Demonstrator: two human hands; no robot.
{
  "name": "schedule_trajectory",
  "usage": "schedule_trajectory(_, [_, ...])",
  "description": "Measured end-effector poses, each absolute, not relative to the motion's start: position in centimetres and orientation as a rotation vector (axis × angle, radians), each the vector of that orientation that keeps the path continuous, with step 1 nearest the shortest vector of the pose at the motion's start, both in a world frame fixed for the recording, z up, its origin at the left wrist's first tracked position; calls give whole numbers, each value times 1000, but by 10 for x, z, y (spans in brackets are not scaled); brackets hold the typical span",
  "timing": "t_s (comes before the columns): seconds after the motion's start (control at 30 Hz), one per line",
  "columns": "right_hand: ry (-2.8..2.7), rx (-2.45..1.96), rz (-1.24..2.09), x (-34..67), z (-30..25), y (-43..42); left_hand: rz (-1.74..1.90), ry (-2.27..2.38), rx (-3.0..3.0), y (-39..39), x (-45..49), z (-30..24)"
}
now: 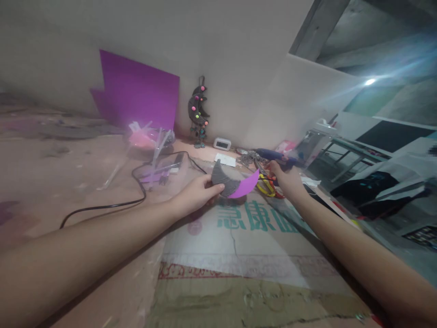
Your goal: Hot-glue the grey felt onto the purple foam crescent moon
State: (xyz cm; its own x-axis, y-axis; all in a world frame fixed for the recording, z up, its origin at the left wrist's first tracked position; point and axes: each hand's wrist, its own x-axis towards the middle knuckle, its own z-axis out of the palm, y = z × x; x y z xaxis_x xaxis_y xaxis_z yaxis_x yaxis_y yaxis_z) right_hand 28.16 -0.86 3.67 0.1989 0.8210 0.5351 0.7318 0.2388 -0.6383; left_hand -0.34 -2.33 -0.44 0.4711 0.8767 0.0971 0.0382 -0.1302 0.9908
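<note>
My left hand [201, 193] pinches a crescent-shaped piece [227, 182] between thumb and fingers, above the printed cardboard. Grey yarn wraps the crescent's near-left part, while its right tip is bare purple card [247, 184]. My right hand [288, 180] is closed around a dark blue glue gun [273, 155] at the right; its handle is mostly hidden by the fingers. A black cord [105, 206] runs across the table and behind the crescent towards that hand. Just beside the right hand lie yellow-and-orange scissors handles [266, 186].
A finished-looking moon hanging [198, 109] with coloured pompoms leans on the wall beside a purple sheet [139, 91]. A small white clock [222, 144], grey yarn or chain [251, 158], clear sticks [159, 146] and a pink plastic-wrapped bundle [141, 139] lie at the back.
</note>
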Motion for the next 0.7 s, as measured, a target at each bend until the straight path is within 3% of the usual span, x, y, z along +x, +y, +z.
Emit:
schedule_trajectory(0.4, [-1815, -1671, 205, 262, 19, 104, 908, 883, 1373, -26, -3, 2])
schedule_trajectory(0.7, [-1823, -1682, -26, 269, 37, 60, 1036, 872, 1133, -24, -5, 4])
